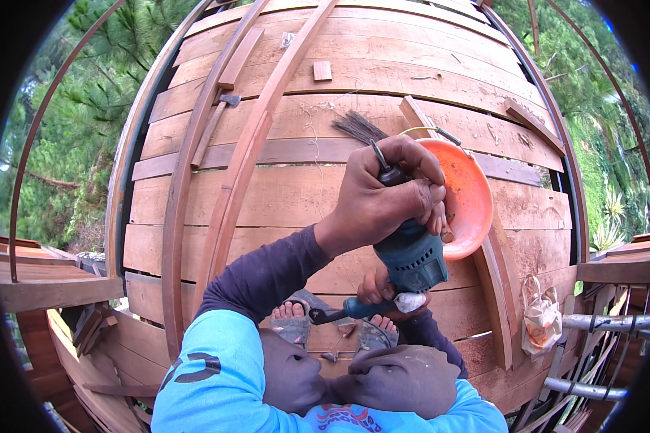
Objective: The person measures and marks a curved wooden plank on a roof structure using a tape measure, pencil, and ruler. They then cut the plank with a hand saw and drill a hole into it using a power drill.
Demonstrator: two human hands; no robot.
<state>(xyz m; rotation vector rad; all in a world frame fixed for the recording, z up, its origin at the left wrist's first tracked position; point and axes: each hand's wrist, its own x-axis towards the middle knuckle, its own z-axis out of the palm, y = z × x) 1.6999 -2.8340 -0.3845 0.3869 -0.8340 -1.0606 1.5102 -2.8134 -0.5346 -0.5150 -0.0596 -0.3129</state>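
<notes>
My left hand [393,189] is closed around the dark front end of a teal power drill [412,260]. A bent metal piece [377,153] sticks up from that end, beside my thumb and fingers. Lower down, my right hand [375,286] is wrapped about the drill's body near its handle [365,307], partly hidden behind the tool. A small white lump [409,302], whose kind I cannot make out, sits against the drill by my right fingers. Just behind my left hand is an orange bucket [473,195] with a wire handle.
Long timber beams [249,144] lie across the plank floor [296,184] at left, with a hammer-like tool [229,99] beside them. Dark bristles [361,127] rest beyond my hands. More beams [495,289] and a plastic bag [540,317] are at right. My feet [290,317] stand below the drill.
</notes>
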